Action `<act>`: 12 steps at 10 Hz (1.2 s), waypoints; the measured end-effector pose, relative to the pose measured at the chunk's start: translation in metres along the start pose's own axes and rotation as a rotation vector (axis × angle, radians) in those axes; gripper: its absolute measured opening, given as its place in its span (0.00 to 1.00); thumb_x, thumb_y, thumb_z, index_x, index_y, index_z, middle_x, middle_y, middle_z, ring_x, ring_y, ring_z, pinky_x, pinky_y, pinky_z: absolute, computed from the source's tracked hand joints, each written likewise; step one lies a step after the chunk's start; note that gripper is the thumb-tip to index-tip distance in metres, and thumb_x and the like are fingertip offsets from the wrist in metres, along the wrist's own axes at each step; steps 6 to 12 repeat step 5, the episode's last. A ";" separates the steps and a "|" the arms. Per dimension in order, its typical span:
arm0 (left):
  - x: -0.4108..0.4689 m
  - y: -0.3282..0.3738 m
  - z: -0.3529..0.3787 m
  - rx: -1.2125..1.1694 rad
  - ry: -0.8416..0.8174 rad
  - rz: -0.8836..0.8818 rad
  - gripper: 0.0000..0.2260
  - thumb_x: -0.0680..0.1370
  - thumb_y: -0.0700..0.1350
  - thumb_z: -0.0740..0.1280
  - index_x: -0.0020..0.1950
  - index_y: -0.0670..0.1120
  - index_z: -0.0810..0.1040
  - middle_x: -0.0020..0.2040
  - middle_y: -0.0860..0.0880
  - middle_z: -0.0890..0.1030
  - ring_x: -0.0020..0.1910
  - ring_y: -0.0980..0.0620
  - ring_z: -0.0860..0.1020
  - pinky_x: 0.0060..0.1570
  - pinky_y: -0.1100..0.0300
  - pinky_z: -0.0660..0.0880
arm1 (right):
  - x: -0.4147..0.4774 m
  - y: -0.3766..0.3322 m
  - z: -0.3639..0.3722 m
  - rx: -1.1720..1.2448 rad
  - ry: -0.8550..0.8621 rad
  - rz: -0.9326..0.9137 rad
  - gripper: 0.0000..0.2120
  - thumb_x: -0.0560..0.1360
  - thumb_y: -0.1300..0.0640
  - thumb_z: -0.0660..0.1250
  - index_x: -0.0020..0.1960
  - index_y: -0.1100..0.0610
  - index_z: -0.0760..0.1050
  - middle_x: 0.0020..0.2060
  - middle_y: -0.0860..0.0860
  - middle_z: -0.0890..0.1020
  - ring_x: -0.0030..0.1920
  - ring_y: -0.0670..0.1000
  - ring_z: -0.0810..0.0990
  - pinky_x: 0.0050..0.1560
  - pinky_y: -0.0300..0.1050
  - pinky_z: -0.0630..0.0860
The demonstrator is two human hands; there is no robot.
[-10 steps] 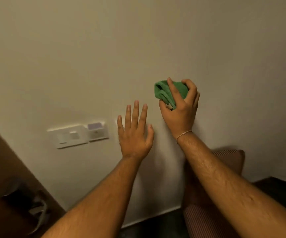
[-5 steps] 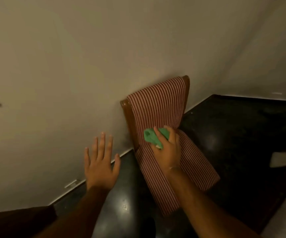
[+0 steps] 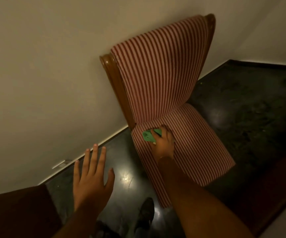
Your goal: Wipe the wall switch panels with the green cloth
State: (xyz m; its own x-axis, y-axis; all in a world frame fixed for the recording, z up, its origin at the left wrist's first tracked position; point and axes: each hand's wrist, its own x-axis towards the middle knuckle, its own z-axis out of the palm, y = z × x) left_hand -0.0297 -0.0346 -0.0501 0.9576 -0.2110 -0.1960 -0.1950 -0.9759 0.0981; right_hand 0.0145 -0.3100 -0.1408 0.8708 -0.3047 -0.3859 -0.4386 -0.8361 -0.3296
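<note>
Your right hand (image 3: 162,145) is closed around the green cloth (image 3: 149,136), bunched up and pressed low on the seat of the striped chair (image 3: 164,74). Your left hand (image 3: 91,179) hangs open and empty over the dark floor (image 3: 241,103), nearer to the wall (image 3: 44,66). No switch panel is in view, so the cloth is away from its target. I think you must lift the cloth up to the wall and find the panels. The room is dim and the floor is shiny.

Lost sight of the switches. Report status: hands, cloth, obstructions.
Right hand shut on green cloth, down at striped chair seat. Left hand open, empty, over dark floor. Switch panels out of view. No obstruction seen.
</note>
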 end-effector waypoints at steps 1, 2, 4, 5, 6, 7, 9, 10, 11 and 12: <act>0.003 -0.008 0.007 0.001 -0.025 0.017 0.35 0.85 0.65 0.47 0.91 0.53 0.47 0.90 0.51 0.45 0.89 0.49 0.42 0.87 0.43 0.41 | 0.016 0.005 0.012 -0.016 -0.041 0.005 0.28 0.84 0.50 0.66 0.82 0.43 0.65 0.84 0.53 0.56 0.82 0.60 0.56 0.81 0.62 0.58; 0.007 -0.016 0.009 -0.015 -0.024 0.030 0.34 0.86 0.64 0.49 0.91 0.52 0.50 0.90 0.50 0.47 0.90 0.48 0.44 0.87 0.43 0.43 | 0.028 0.011 0.021 -0.069 -0.075 -0.007 0.31 0.84 0.46 0.64 0.85 0.43 0.59 0.85 0.54 0.52 0.83 0.62 0.53 0.82 0.62 0.55; 0.020 -0.016 0.009 -0.003 -0.004 0.050 0.34 0.86 0.63 0.49 0.91 0.52 0.51 0.90 0.50 0.47 0.90 0.47 0.45 0.87 0.43 0.45 | 0.026 0.008 0.044 -0.238 -0.154 0.006 0.43 0.82 0.30 0.57 0.87 0.47 0.41 0.85 0.60 0.39 0.85 0.67 0.41 0.83 0.69 0.46; 0.027 -0.008 0.002 -0.016 0.035 0.080 0.34 0.86 0.63 0.50 0.91 0.52 0.52 0.90 0.50 0.48 0.90 0.47 0.46 0.86 0.46 0.40 | 0.025 0.004 0.039 -0.284 -0.175 0.013 0.45 0.81 0.28 0.55 0.87 0.48 0.38 0.85 0.61 0.37 0.85 0.68 0.40 0.83 0.71 0.45; 0.027 -0.008 0.002 -0.016 0.035 0.080 0.34 0.86 0.63 0.50 0.91 0.52 0.52 0.90 0.50 0.48 0.90 0.47 0.46 0.86 0.46 0.40 | 0.025 0.004 0.039 -0.284 -0.175 0.013 0.45 0.81 0.28 0.55 0.87 0.48 0.38 0.85 0.61 0.37 0.85 0.68 0.40 0.83 0.71 0.45; 0.027 -0.008 0.002 -0.016 0.035 0.080 0.34 0.86 0.63 0.50 0.91 0.52 0.52 0.90 0.50 0.48 0.90 0.47 0.46 0.86 0.46 0.40 | 0.025 0.004 0.039 -0.284 -0.175 0.013 0.45 0.81 0.28 0.55 0.87 0.48 0.38 0.85 0.61 0.37 0.85 0.68 0.40 0.83 0.71 0.45; 0.027 -0.008 0.002 -0.016 0.035 0.080 0.34 0.86 0.63 0.50 0.91 0.52 0.52 0.90 0.50 0.48 0.90 0.47 0.46 0.86 0.46 0.40 | 0.025 0.004 0.039 -0.284 -0.175 0.013 0.45 0.81 0.28 0.55 0.87 0.48 0.38 0.85 0.61 0.37 0.85 0.68 0.40 0.83 0.71 0.45; 0.027 -0.008 0.002 -0.016 0.035 0.080 0.34 0.86 0.63 0.50 0.91 0.52 0.52 0.90 0.50 0.48 0.90 0.47 0.46 0.86 0.46 0.40 | 0.025 0.004 0.039 -0.284 -0.175 0.013 0.45 0.81 0.28 0.55 0.87 0.48 0.38 0.85 0.61 0.37 0.85 0.68 0.40 0.83 0.71 0.45; 0.027 -0.008 0.002 -0.016 0.035 0.080 0.34 0.86 0.63 0.50 0.91 0.52 0.52 0.90 0.50 0.48 0.90 0.47 0.46 0.86 0.46 0.40 | 0.025 0.004 0.039 -0.284 -0.175 0.013 0.45 0.81 0.28 0.55 0.87 0.48 0.38 0.85 0.61 0.37 0.85 0.68 0.40 0.83 0.71 0.45; 0.027 -0.008 0.002 -0.016 0.035 0.080 0.34 0.86 0.63 0.50 0.91 0.52 0.52 0.90 0.50 0.48 0.90 0.47 0.46 0.86 0.46 0.40 | 0.025 0.004 0.039 -0.284 -0.175 0.013 0.45 0.81 0.28 0.55 0.87 0.48 0.38 0.85 0.61 0.37 0.85 0.68 0.40 0.83 0.71 0.45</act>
